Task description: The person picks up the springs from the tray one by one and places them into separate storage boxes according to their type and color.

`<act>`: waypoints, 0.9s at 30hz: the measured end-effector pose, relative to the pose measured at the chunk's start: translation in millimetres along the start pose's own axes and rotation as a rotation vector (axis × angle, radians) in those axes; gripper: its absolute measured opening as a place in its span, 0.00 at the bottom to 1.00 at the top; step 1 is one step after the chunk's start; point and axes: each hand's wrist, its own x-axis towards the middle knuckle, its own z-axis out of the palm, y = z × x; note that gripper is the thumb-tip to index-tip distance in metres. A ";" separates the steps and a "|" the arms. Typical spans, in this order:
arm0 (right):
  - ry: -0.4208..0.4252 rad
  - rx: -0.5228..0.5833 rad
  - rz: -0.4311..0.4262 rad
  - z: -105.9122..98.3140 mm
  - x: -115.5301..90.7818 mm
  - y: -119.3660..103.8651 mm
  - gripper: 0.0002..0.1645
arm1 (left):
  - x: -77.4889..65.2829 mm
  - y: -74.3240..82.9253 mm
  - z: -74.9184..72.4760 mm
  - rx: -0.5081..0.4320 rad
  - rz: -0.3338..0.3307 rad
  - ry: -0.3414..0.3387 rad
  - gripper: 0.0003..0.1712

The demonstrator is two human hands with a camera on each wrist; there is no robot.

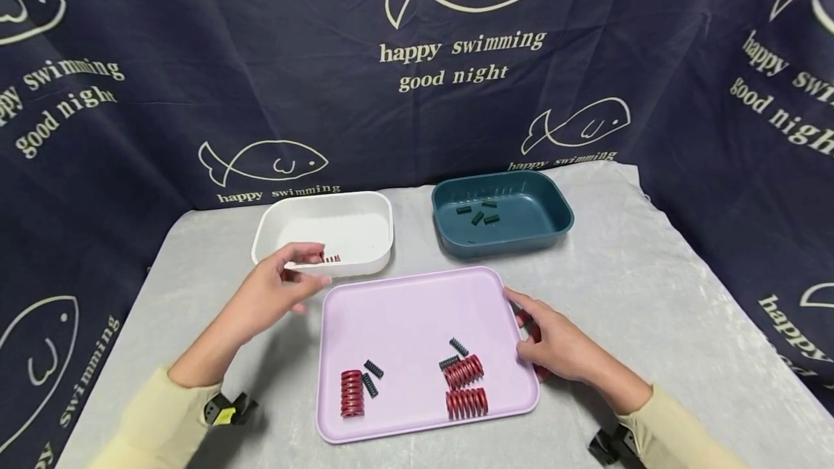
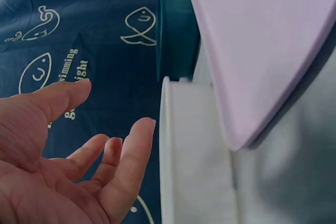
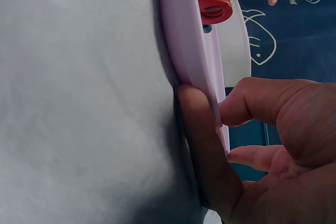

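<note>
My left hand [image 1: 276,292] hovers over the near edge of the white bin [image 1: 371,226], thumb and fingers apart with nothing between them. Inside that bin a red spring [image 1: 332,258] shows in part past the fingers. With my right hand [image 1: 554,342] I pinch the right rim of the lilac tray [image 1: 404,317]; in the right wrist view the thumb [image 3: 249,103] lies on the rim and a finger is under it. Three thick red springs lie on the tray, one on the left [image 1: 352,393] and two on the right, among several small dark springs [image 1: 374,368].
Behind the tray, to the right, stands a teal bin [image 1: 547,219] holding several small dark springs [image 1: 491,219]. A pale grey cloth [image 1: 625,266] covers the table. Dark blue curtains [image 1: 352,114] with fish prints enclose the back and sides.
</note>
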 end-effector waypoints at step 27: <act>-0.039 0.026 0.034 -1.3 2.6 -2.1 0.53 | -66.0 -63.9 48.6 -0.253 -0.264 -0.068 0.44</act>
